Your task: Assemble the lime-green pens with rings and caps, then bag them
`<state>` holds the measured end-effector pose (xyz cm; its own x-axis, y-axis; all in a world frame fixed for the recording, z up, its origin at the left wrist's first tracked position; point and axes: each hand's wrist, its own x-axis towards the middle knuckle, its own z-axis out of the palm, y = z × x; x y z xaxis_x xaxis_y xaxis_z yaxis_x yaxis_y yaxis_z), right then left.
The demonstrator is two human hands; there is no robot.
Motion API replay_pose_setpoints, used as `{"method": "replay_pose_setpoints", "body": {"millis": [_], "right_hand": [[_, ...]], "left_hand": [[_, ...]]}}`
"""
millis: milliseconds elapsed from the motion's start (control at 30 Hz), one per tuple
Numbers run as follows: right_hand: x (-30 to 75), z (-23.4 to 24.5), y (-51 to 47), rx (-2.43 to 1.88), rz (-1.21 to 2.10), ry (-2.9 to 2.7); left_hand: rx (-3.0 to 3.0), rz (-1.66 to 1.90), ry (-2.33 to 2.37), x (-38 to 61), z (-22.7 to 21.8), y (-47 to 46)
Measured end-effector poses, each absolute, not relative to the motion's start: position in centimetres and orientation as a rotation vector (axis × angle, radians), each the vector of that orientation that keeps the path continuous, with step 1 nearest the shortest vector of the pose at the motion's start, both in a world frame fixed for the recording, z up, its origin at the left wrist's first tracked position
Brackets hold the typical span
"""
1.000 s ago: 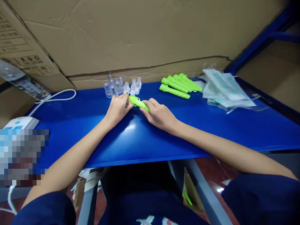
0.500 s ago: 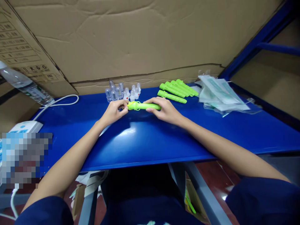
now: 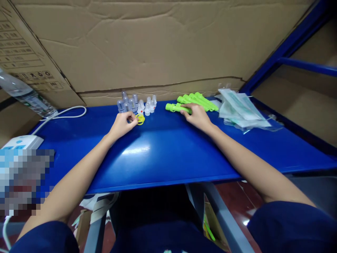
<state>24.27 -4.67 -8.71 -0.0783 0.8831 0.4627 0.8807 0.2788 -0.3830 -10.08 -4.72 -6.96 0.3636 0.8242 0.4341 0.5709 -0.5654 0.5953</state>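
Pinched in the fingers of my left hand (image 3: 124,123) is a small yellow ring-shaped piece (image 3: 140,119), held over the blue table. My right hand (image 3: 197,115) grips a lime-green plastic tube (image 3: 175,108) with a small loop near its open end. The tube lies low, in front of several similar green tubes (image 3: 196,100) fanned side by side. Just beyond my left hand stand several clear plastic caps (image 3: 126,104) and several white caps (image 3: 147,108), some with a red dot.
Clear packets (image 3: 240,109) with pale green print lie at the right. At the left are a water bottle (image 3: 28,96), a white cable (image 3: 71,108) and a power strip (image 3: 22,142). A cardboard wall (image 3: 163,45) closes the back of the blue table (image 3: 158,158).
The green tube has come apart from the yellow piece. My right hand has carried the tube right and back beside the others, while my left keeps the yellow piece.
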Motion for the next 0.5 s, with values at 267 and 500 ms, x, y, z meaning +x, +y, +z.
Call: {"method": "replay_pose_setpoints", "body": {"millis": [267,500], "right_hand": [[24.4,-10.2,-4.0,-1.722,-0.259,-1.959],[24.7,-9.5,-4.2,-1.824,-0.186,-1.931]], "left_hand": [[2.463,0.922,1.460,-11.2,-7.4,-3.7],[2.433,0.961,1.479,-12.2,-8.7,-2.7]]}}
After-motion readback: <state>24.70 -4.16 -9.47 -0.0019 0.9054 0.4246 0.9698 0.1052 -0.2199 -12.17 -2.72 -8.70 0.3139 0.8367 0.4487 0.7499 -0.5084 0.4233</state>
